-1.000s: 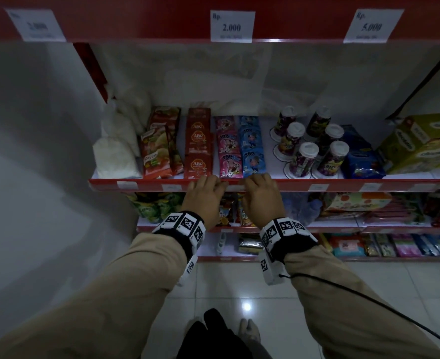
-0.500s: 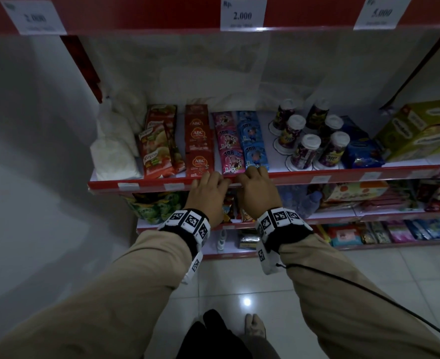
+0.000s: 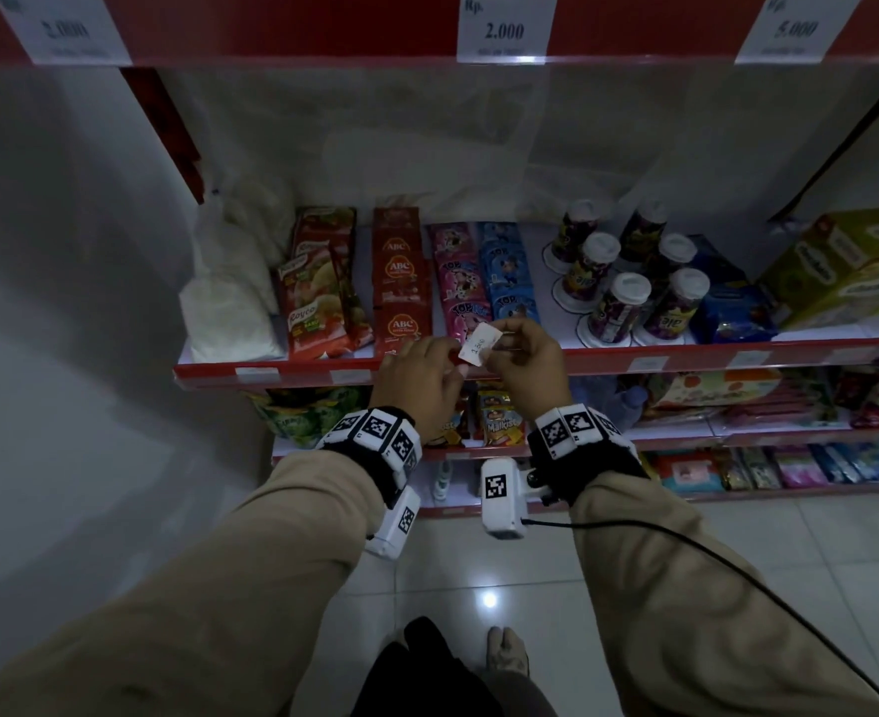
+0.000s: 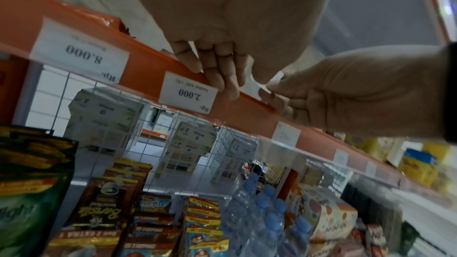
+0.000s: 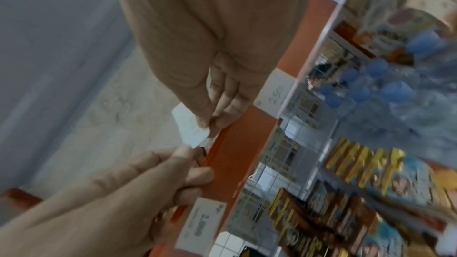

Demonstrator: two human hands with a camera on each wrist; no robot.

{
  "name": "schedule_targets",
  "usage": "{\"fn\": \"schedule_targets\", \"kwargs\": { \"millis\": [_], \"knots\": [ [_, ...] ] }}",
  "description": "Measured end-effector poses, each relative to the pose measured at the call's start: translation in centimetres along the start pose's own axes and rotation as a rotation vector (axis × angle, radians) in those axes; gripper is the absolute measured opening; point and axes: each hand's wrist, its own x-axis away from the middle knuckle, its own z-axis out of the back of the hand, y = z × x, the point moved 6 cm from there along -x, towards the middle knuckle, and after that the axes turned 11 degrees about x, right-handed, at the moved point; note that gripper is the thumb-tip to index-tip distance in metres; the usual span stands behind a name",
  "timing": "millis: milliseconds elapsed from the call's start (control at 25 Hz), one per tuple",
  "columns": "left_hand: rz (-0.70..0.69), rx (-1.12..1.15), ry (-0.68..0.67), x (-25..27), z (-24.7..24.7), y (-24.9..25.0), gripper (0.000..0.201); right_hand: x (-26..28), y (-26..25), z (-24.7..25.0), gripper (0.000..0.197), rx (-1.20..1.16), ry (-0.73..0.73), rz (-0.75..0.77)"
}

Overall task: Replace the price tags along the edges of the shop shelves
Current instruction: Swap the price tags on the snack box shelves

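We see a white price tag (image 3: 480, 344) with dark digits, set against the red shelf edge (image 3: 685, 358) (orange-red in the wrist views). The sleeves (image 3: 272, 561) are beige, and the wrist bands (image 3: 375, 432) carry black-and-white square code patterns. On the shelf we make out white bags (image 3: 230, 302), red sachets (image 3: 401, 282) with a white oval logo, pink sachets (image 3: 460, 282) and blue sachets (image 3: 507, 271) with cartoon figures, purple cups (image 3: 618, 307) with white lids, and yellow-green boxes (image 3: 851, 271). The floor tiles (image 3: 479, 577) are pale and glossy. The larger tags (image 3: 507, 28) above are white with grey print.
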Motion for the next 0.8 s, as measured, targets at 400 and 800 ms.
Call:
{"fn": "schedule_targets", "kwargs": {
  "millis": [400, 800],
  "knots": [
    [0.005, -0.093, 0.036, -0.7, -0.1, -0.1, 0.022, 0.0, -1.7, 0.1, 0.019, 0.375, -0.044, 0.33],
    [-0.037, -0.055, 0.059, -0.5, -0.1, -0.2, 0.032, -0.3, -0.8, 0.9, 0.014, 0.633, 0.02, 0.424]
  ]
}}
